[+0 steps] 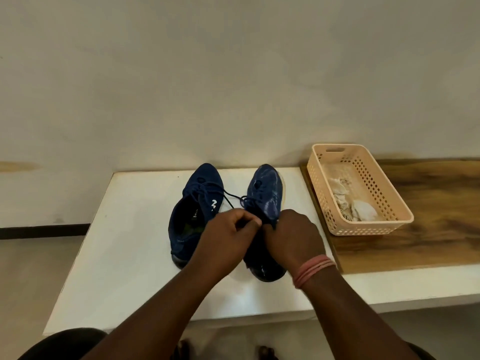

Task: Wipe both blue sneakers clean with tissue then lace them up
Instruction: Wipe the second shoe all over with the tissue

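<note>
While your left hand (228, 237) and right hand (293, 235) each pinch dark lace (231, 197) over the right sneaker (265, 193), standing on the white table (130, 229) beside the left sneaker (192, 203), uneven pulling could slip the knot loose

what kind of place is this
Probably a plain indoor room, home or workroom: a bare cream wall, a white table beside a wooden counter, and a plastic basket of used tissue.
</note>
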